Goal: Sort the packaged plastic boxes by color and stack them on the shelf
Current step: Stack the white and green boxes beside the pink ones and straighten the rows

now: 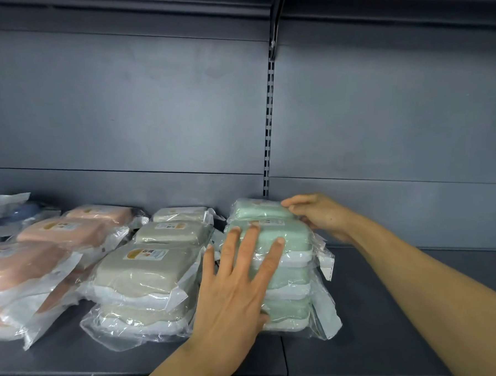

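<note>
1. The green boxes (285,272), each in clear plastic wrap, stand as a front stack with one more green box (259,209) behind it by the shelf's back wall.
2. The left hand (240,286) lies flat on the front stack, fingers straight and spread wide across the top box and its near side, holding nothing.
3. The right hand (317,213) touches the right end of the rear green box, fingers bent over its top edge; whether it truly grips cannot be told.
4. The beige boxes (142,274) sit just left of the green ones, in a row running from the front edge to the back.
5. The pink boxes (43,250) lie further left, leaning on one another.
6. A blue box (21,212) shows at the far left, near the back.
7. All rest on the dark grey shelf (392,338).
</note>
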The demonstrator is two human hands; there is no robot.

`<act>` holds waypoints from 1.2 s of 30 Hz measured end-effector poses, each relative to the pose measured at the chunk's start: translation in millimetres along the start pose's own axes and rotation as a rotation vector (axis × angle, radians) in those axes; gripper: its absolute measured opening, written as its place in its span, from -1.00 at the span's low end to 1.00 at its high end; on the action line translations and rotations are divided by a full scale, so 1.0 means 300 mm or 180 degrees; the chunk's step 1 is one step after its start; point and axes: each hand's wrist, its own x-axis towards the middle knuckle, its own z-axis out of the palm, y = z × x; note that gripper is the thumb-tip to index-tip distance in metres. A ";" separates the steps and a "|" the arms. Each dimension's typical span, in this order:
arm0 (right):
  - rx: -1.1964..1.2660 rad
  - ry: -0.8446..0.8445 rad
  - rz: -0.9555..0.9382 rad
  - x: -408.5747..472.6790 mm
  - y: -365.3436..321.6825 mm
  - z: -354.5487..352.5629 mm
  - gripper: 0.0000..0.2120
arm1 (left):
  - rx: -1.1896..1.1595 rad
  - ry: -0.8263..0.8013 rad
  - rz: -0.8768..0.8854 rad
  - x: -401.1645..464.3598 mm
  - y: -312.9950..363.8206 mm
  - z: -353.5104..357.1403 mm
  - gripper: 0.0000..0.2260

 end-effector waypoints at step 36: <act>-0.1097 -0.1009 -0.0245 -0.008 -0.148 0.013 -0.58 | 0.0002 -0.0209 0.0238 0.063 -0.050 -0.004 0.08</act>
